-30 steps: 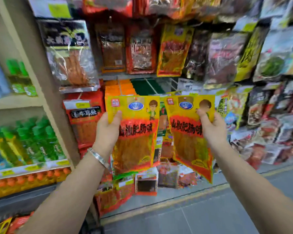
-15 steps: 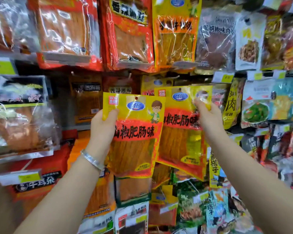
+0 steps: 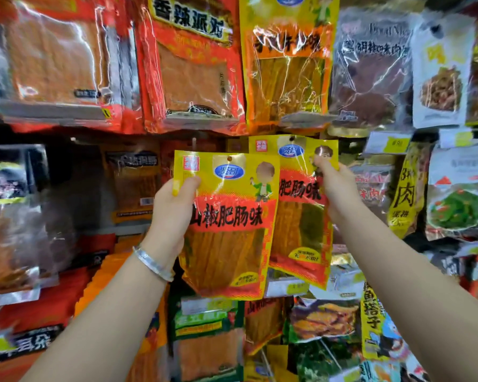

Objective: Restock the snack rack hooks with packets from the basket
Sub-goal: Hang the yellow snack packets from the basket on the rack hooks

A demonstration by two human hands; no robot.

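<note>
a person holds two glossy yellow-and-red foil packets up to a crowded snack rack (image 3: 287, 64). the left hand (image 3: 171, 213) grips the front packet (image 3: 226, 224) by its top corner; the right hand (image 3: 334, 191) pinches the rear packet (image 3: 298, 216). hanging seems underway: next, its punched hole must meet a hook.

Roofed overhead by a hanging row of glossy red plastic packets (image 3: 193, 67) and a clear-fronted yellow plastic packet (image 3: 287, 64), their bottoms just above the hands. Blocked in the middle by two flat yellow-and-red snack packets: the nearer packet (image 3: 226, 221) gripped in the left hand (image 3: 169, 213), overlapping the farther packet (image 3: 301, 216) pinched in the right hand (image 3: 334, 194). Open only at the dark gap (image 3: 78, 177) left of the left hand. Crammed to the right by a yellow packet with black lettering (image 3: 406, 194), and below by a green-topped orange packet (image 3: 207, 340).
</note>
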